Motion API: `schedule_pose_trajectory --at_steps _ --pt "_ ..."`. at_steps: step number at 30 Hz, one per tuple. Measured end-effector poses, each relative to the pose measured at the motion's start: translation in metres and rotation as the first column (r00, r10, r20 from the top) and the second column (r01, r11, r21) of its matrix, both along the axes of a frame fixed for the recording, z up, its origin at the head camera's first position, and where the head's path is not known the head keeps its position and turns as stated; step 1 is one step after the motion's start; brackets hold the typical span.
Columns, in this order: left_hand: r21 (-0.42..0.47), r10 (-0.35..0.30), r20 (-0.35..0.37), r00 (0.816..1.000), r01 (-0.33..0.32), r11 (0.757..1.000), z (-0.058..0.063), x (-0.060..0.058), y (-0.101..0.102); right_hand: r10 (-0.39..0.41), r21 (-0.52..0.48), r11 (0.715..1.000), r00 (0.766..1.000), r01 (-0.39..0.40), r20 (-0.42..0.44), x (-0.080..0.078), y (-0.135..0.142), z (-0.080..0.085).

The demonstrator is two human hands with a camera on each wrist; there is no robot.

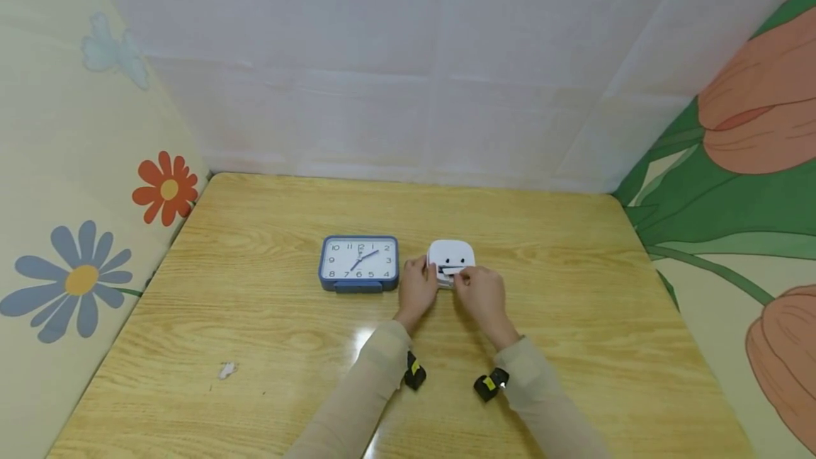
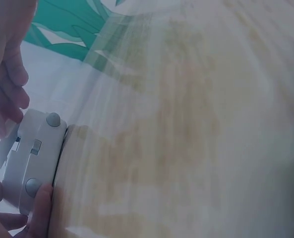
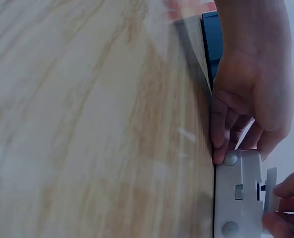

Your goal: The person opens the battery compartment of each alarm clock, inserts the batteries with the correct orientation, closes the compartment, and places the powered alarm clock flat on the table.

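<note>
A small white rounded device (image 1: 450,250) with two black dots lies on the table, a dark slot in its upper face. My left hand (image 1: 417,292) grips its left side, fingers near one of the grey round feet (image 2: 33,187) visible in the left wrist view. Between the thumb and fingers of my right hand (image 1: 484,296) is a thin white cover (image 1: 454,271), tilted up at the slot. The right wrist view shows this cover (image 3: 270,193) standing off the device's face (image 3: 248,198). Whether the cover is fully detached cannot be seen.
Just left of my left hand, a blue rectangular alarm clock (image 1: 359,262) lies with its dial up. A small white mark (image 1: 227,370) is on the wooden table (image 1: 287,402) at the left. A white cloth wall (image 1: 382,91) rises behind the far edge, with patterned cloths on both sides.
</note>
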State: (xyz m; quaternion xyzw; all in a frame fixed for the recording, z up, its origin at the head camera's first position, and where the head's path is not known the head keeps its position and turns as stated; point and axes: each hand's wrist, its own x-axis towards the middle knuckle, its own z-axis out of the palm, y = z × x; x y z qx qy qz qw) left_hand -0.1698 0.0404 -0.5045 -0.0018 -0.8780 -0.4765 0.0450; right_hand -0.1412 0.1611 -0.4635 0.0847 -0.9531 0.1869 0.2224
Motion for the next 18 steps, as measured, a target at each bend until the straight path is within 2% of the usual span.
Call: schedule_pose_trajectory --at_steps 5,18 --pt "-0.001 0.006 -0.013 1.0 -0.006 1.0 -0.001 -0.001 -0.001 -0.037 0.046 0.998 0.998 0.034 0.057 -0.003 -0.005 0.003" --pt "0.005 0.004 -0.01 1.0 -0.003 1.0 -0.004 -0.002 0.0 -0.07 0.126 0.99 0.996 0.062 0.062 -0.006 -0.012 0.003"
